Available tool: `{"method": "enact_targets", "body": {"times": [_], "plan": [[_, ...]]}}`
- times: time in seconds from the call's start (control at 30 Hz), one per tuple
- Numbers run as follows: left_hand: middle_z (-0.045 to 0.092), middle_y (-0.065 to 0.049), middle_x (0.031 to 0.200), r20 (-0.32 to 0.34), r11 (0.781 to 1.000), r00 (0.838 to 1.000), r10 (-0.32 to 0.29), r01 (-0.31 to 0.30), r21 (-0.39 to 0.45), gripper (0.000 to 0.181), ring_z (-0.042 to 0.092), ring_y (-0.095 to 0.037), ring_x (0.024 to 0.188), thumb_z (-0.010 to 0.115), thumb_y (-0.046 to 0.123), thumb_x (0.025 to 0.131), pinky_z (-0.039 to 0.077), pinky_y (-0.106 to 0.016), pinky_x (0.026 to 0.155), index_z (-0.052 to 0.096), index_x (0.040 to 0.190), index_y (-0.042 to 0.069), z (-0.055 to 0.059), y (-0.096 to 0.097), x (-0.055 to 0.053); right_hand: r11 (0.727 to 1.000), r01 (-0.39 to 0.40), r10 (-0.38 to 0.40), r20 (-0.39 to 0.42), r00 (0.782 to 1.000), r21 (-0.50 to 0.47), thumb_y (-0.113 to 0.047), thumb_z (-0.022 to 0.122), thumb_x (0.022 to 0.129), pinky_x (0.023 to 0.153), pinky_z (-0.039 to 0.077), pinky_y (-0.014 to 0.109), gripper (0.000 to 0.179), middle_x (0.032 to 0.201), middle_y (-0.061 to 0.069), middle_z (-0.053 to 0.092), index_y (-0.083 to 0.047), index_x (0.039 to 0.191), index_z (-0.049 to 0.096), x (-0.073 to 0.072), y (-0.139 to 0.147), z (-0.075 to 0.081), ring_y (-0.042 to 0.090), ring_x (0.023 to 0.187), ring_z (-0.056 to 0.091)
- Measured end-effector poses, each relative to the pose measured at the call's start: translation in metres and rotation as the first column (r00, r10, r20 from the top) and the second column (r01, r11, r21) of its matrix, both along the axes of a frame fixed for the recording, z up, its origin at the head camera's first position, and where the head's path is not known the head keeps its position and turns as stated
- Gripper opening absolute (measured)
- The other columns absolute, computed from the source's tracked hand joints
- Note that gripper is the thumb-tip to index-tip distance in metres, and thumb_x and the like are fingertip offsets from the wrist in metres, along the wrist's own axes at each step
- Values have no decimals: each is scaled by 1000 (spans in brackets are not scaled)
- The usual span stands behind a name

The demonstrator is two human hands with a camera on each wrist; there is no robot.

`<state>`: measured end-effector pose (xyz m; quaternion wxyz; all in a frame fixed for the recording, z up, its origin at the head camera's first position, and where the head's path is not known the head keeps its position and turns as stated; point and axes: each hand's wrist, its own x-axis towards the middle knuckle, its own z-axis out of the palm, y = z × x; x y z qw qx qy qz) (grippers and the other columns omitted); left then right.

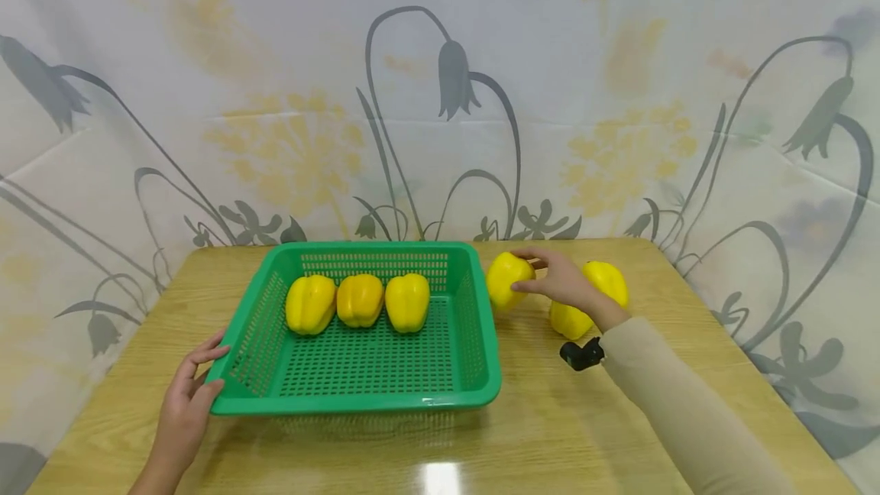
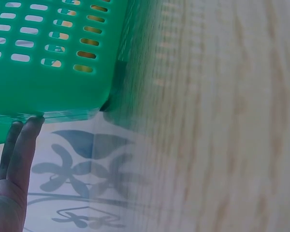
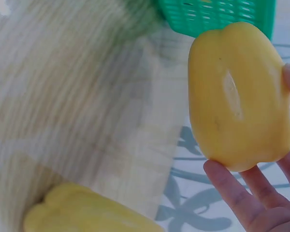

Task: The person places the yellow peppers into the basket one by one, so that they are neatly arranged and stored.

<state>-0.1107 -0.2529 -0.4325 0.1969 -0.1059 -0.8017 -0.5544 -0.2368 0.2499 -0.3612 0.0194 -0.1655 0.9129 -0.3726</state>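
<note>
My right hand (image 1: 560,281) grips a yellow bell pepper (image 1: 507,282) just outside the right wall of a green basket (image 1: 440,402). Thumb and fingertips spread around this pepper (image 3: 239,96) in the right wrist view, its far end overlapping the basket there. At the basket's front left corner, my left hand (image 1: 186,401) holds the rim; fingertips (image 2: 31,128) meet it from below in the left wrist view. Three yellow bell peppers, left (image 1: 311,305), middle (image 1: 360,301) and right (image 1: 407,302), stand in a row toward the back of the basket.
Two more yellow bell peppers, a rear one (image 1: 606,283) and a front one (image 1: 569,320), lie on the wooden table (image 1: 550,434) beyond my right hand, partly hidden by it. A small black device (image 1: 581,354) sits at the right cuff. Patterned cloth (image 1: 309,59) hangs behind the table.
</note>
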Motion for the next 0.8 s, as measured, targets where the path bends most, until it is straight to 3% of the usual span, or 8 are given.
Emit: {"method": "enact_targets", "body": {"times": [0.23,0.8], "plan": [[38,6,138,11,1000,1000,-1,1,15,29,28,-6,127,34,-9,94,26,-11,91,44,122,-11,0,-1,-2,999,1,0,-19,1000,38,-24,73,82,87,42,51,62,134,18,46,-6,136,47,2,2,20,41,115,44],[38,9,136,-21,997,999,-39,40,62,31,27,-4,126,34,-12,93,26,-10,90,46,121,-6,-7,-4,-2,997,-48,52,-59,997,63,-15,73,80,84,46,46,59,132,17,48,-5,134,50,-5,-7,44,37,115,45]]}}
